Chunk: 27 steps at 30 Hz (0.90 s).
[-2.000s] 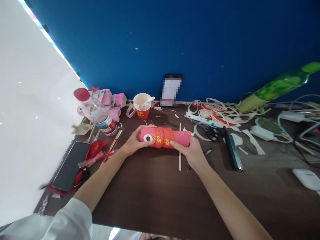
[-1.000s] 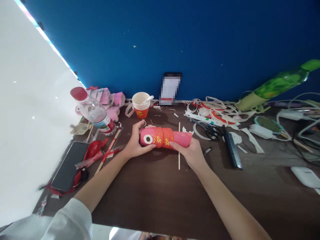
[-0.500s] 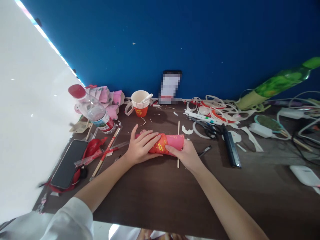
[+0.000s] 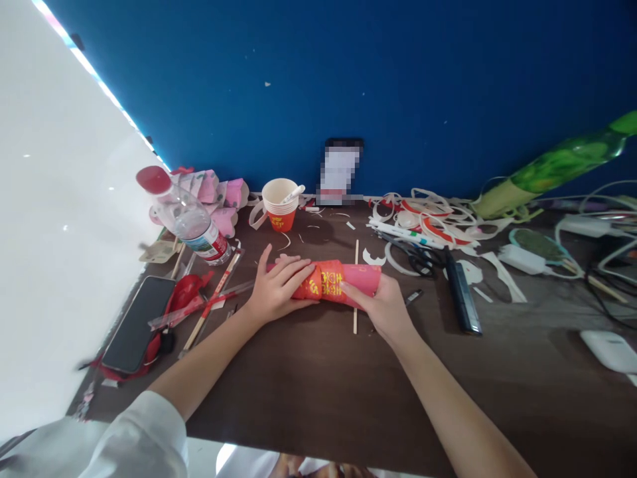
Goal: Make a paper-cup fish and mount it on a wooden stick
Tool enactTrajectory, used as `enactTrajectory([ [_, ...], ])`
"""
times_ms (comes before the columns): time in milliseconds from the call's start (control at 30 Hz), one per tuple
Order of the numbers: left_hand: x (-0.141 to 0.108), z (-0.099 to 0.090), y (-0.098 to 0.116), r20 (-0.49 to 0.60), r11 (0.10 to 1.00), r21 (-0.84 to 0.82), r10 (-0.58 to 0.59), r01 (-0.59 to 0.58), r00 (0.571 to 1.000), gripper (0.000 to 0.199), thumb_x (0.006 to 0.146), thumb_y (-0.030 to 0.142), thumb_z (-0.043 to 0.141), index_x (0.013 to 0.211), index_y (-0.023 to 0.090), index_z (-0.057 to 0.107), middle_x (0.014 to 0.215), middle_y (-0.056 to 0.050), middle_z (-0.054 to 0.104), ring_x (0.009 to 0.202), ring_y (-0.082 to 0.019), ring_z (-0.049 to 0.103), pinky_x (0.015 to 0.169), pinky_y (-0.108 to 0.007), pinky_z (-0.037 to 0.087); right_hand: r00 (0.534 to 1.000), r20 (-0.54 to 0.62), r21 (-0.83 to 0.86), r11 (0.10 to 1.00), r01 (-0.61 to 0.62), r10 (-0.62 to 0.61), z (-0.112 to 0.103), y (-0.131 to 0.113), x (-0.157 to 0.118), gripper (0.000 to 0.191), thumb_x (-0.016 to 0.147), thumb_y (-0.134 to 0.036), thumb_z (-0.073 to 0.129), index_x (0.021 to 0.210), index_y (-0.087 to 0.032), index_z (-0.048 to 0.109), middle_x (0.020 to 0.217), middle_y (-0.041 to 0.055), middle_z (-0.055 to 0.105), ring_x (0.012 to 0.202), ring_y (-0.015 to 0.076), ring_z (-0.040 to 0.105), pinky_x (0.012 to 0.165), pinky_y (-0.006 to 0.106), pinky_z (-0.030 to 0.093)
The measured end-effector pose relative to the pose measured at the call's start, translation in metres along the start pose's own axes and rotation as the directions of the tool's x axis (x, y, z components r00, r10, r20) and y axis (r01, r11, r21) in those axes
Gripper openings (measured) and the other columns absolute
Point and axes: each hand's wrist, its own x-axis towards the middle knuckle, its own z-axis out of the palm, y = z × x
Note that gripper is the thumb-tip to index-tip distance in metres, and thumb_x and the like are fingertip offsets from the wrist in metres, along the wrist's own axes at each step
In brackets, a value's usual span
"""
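Note:
A red-and-pink tube, seemingly paper cups (image 4: 332,280) joined in a row, lies sideways across the middle of the desk between my hands. Gold characters show on its red middle part. My left hand (image 4: 281,285) is wrapped over the left end with the forefinger raised. My right hand (image 4: 385,305) grips the pink right end, thumb in front and fingers hidden behind. A thin wooden stick (image 4: 355,322) passes beneath the tube near my right hand.
A stack of paper cups (image 4: 281,212) holds a white pen at the back. Left are a plastic bottle (image 4: 202,236) and phone (image 4: 139,325). Right are scissors (image 4: 423,259), a black-handled tool (image 4: 462,295), paper scraps (image 4: 423,212), cables and a leaning green bottle (image 4: 562,162).
My right hand has shifted right with the pink end, and the tube looks longer. More gold characters show between my hands. My left hand has hardly moved.

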Motion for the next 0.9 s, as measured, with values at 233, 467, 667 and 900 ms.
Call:
enactTrajectory([
  [233, 0.0016, 0.0005, 0.0014, 0.007, 0.999, 0.025, 0.03, -0.031, 1.0, 0.056, 0.082, 0.053, 0.059, 0.127, 0.02, 0.054, 0.119, -0.009, 0.067, 0.109, -0.024, 0.063, 0.118, -0.051, 0.008, 1.0, 0.011, 0.013, 1.0, -0.003, 0.003, 0.0025, 0.0035, -0.0017, 0.036, 0.063, -0.043, 0.077, 0.087, -0.016, 0.071, 0.086, 0.0096, 0.075, 0.078, 0.0268, 0.07, 0.076, 0.042, 0.057],
  [467, 0.0029, 0.001, 0.0017, 0.006, 0.999, 0.009, 0.042, -0.042, 0.999, 0.057, 0.081, 0.053, 0.06, 0.126, 0.021, 0.054, 0.122, -0.01, 0.065, 0.111, -0.025, 0.062, 0.117, -0.054, 0.008, 0.999, 0.036, 0.006, 1.0, 0.019, -0.019, 0.0021, 0.0045, -0.0023, 0.037, 0.065, -0.042, 0.076, 0.089, -0.015, 0.071, 0.089, 0.0101, 0.075, 0.078, 0.0264, 0.07, 0.074, 0.04, 0.057],
  [667, 0.0034, 0.0013, 0.0, -0.037, 0.998, 0.011, 0.055, -0.055, 0.998, 0.044, 0.083, 0.046, 0.06, 0.119, 0.021, 0.058, 0.11, -0.005, 0.071, 0.104, -0.022, 0.065, 0.119, -0.051, 0.005, 0.997, 0.02, -0.108, 0.991, 0.079, -0.077, 0.0015, -0.001, -0.0028, 0.03, 0.066, -0.04, 0.074, 0.083, -0.016, 0.071, 0.077, 0.0068, 0.074, 0.068, 0.0235, 0.068, 0.066, 0.036, 0.057],
  [900, 0.0048, 0.001, 0.0021, -0.005, 0.998, 0.053, 0.041, -0.04, 0.999, 0.053, 0.084, 0.047, 0.058, 0.128, 0.019, 0.052, 0.115, -0.005, 0.069, 0.111, -0.024, 0.062, 0.118, -0.054, -0.006, 0.995, 0.008, -0.146, 0.984, 0.101, -0.101, 0.0017, -0.001, -0.0036, 0.03, 0.066, -0.041, 0.073, 0.08, -0.015, 0.071, 0.073, 0.0064, 0.073, 0.064, 0.0224, 0.067, 0.061, 0.035, 0.056],
])
